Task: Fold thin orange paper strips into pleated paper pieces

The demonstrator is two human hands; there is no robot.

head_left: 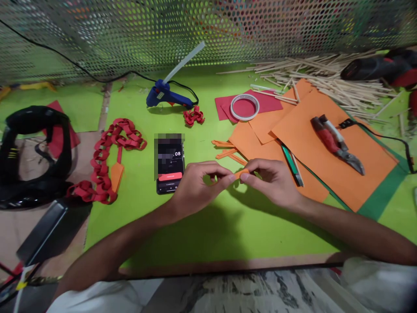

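Note:
Between the fingertips of my two hands is a small orange paper strip [241, 174]. My left hand [203, 181] pinches one end and my right hand [272, 180] pinches the other, both above the green tabletop [208, 237]. Just beyond my hands lie several folded orange strips [228, 150]. A phone [170, 167] with a lit screen rests beside my left hand. To the right of my right hand, a green cutter [291, 163] lies against the orange paper sheets [329, 174].
A red paper chain [100, 158] curls at the left, with a short red chain piece [194, 116] farther back. Behind stand a blue glue gun [167, 95] and a tape roll [245, 107]. Red-handled pruners [337, 143] lie on orange sheets; wooden sticks [319, 76] are heaped behind.

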